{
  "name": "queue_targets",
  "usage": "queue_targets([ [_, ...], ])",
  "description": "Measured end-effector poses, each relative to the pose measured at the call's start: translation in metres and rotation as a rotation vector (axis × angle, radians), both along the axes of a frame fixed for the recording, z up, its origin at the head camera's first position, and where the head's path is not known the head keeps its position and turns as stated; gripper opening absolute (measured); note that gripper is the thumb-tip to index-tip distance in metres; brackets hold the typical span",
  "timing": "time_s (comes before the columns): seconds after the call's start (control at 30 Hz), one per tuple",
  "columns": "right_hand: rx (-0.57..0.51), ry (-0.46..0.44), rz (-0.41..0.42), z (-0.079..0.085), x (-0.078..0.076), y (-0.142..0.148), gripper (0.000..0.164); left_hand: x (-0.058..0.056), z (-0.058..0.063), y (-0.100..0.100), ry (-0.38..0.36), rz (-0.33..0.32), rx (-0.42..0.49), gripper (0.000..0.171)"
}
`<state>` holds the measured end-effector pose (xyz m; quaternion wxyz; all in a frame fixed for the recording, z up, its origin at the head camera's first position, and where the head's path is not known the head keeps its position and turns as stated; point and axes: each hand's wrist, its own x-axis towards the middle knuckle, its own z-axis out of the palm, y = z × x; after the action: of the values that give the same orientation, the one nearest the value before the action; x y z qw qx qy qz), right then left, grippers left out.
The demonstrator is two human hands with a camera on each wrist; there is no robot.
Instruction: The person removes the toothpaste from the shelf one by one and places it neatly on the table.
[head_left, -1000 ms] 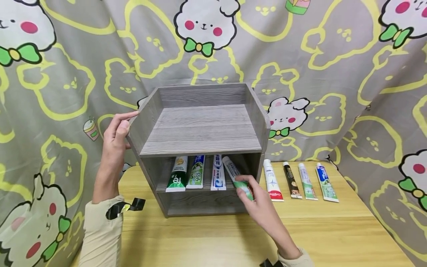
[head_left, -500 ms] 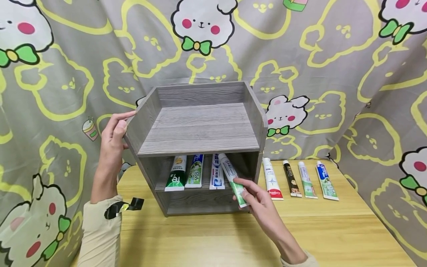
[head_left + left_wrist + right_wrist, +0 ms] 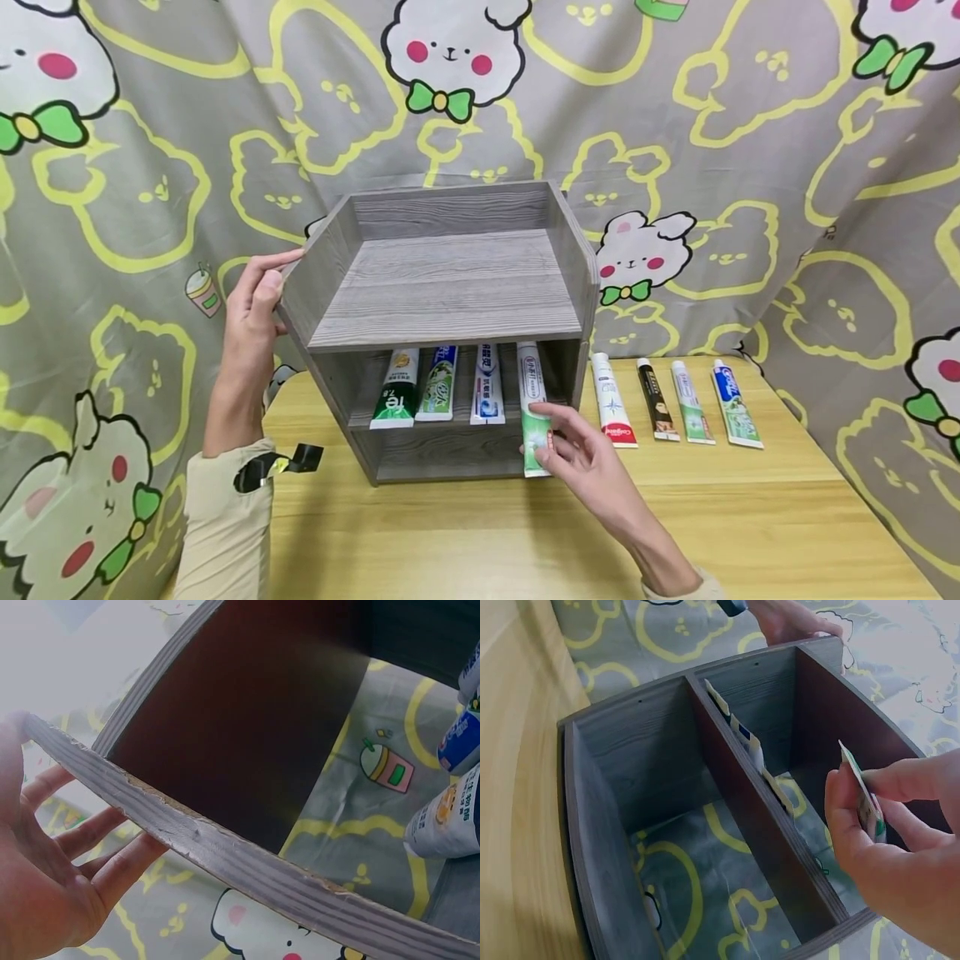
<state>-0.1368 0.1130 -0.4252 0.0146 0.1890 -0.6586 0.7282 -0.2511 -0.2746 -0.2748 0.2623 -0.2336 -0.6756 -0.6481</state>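
My right hand (image 3: pixel 588 462) pinches a white and green toothpaste tube (image 3: pixel 533 383) by its flat end. The tube's cap end lies inside the middle compartment of a grey wooden shelf (image 3: pixel 450 279), and its flat end sticks out past the front edge. In the right wrist view the tube (image 3: pixel 866 799) shows edge-on between thumb and fingers. My left hand (image 3: pixel 255 308) rests against the shelf's left side panel, fingers on its outer side. Inside the same compartment lie a green and white tube (image 3: pixel 397 392), a blue and green tube (image 3: pixel 438 387) and a white and blue tube (image 3: pixel 487 387).
To the right of the shelf, several toothpaste tubes lie in a row on the wooden table (image 3: pixel 465 542), including a white and red one (image 3: pixel 613 404) and a black one (image 3: pixel 657 402). A patterned curtain (image 3: pixel 637 83) hangs behind. Below the tubes is a lower compartment (image 3: pixel 450 458).
The tube in my right hand has swung from slanted to nearly straight, its flat end drawn forward and left. The left hand stays on the side panel.
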Motion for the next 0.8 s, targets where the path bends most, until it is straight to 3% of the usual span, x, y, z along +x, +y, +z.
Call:
queue_targets([
  [0.3,0.011,-0.083,0.039,-0.001,0.006,0.01,0.063,-0.001,0.001,0.0,-0.013,0.0,0.011,0.04],
  [0.8,0.147,0.061,-0.008,-0.011,0.024,0.03,0.054,0.0,0.003,0.001,-0.026,0.023,-0.004,0.038],
])
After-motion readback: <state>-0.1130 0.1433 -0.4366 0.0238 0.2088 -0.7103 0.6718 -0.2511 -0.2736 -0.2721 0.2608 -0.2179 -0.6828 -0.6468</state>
